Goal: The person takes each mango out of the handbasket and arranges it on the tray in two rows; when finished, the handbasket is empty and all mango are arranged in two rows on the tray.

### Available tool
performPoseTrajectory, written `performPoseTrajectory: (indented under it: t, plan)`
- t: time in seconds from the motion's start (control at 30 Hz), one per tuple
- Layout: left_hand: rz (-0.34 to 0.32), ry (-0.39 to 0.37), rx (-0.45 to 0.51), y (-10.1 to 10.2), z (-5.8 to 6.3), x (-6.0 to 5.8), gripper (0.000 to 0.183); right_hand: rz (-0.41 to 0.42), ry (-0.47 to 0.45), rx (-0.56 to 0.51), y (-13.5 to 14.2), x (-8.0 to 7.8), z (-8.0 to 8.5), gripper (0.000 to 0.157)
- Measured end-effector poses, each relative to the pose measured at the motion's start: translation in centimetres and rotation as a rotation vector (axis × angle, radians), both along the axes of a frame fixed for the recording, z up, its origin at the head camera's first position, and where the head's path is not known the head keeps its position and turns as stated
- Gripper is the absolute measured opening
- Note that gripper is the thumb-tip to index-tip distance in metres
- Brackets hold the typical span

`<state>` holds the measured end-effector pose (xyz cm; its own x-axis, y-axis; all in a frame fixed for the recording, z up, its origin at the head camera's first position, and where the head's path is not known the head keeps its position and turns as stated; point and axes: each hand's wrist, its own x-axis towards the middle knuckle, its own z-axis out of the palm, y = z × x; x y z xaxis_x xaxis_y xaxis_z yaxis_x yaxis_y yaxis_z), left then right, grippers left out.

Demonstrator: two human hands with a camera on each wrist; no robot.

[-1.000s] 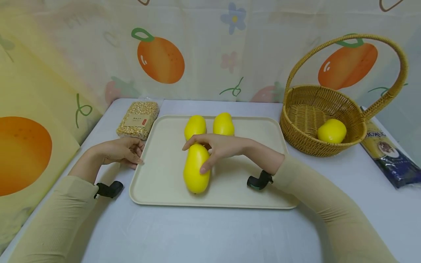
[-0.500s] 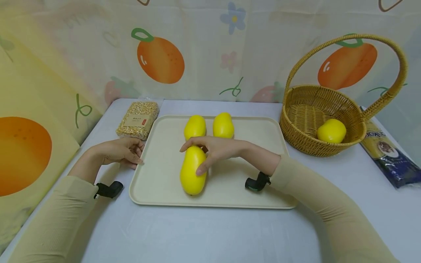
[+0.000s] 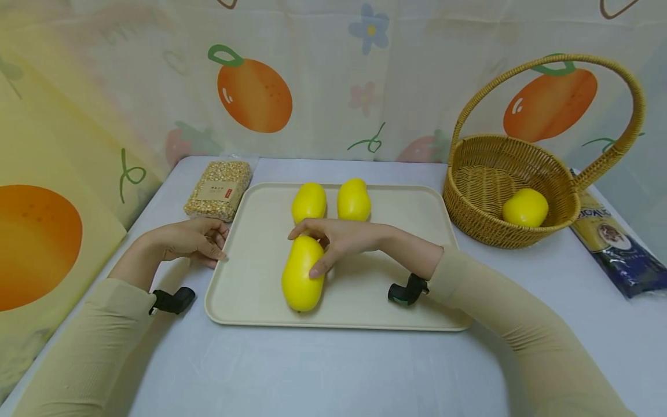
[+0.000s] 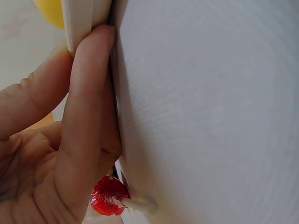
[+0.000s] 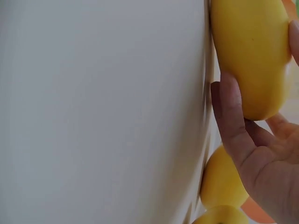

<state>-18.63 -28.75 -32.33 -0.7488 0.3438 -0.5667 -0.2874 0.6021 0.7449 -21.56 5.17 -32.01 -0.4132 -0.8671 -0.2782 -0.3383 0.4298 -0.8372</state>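
A yellow mango [image 3: 302, 277] lies lengthwise on the beige tray [image 3: 396, 307], its narrower end away from me. My right hand [image 3: 346, 240] grips it from above, thumb on its right side and fingers over the far end. In the right wrist view, fingers curl round the end of the mango [image 5: 252, 56]. At the tray's left edge, my left hand [image 3: 193, 240] pinches the rim. The left wrist view has the tray's rim [image 4: 79, 23] between thumb and finger. Two more mangoes, one left [image 3: 309, 201] and one right [image 3: 354, 199], lie at the tray's far side.
Back right stands a wicker basket [image 3: 469, 223] with a tall handle and one mango [image 3: 525, 207] inside. A blue and gold packet [image 3: 620, 249] lies beside it. A bag of yellow grains [image 3: 219, 185] sits behind my left hand. A fruit-print cloth [image 3: 312, 139] hangs behind the table.
The gripped mango has shifted slightly left and toward me on the tray, turning a little, with my right hand on it. The left hand stays at the tray's rim.
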Motion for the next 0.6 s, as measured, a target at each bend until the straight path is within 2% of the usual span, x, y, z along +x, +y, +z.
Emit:
performPoseTrajectory:
  t: [0.23, 0.6]
  plan:
    - [0.005, -0.002, -0.005, 0.08, 0.10, 0.05, 0.048, 0.010, -0.039, 0.017, 0.12, -0.08, 0.08, 0.078]
    - [0.003, -0.001, 0.001, -0.03, -0.05, -0.02, 0.047, 0.018, -0.009, 0.028, 0.58, -0.21, 0.17, 0.077]
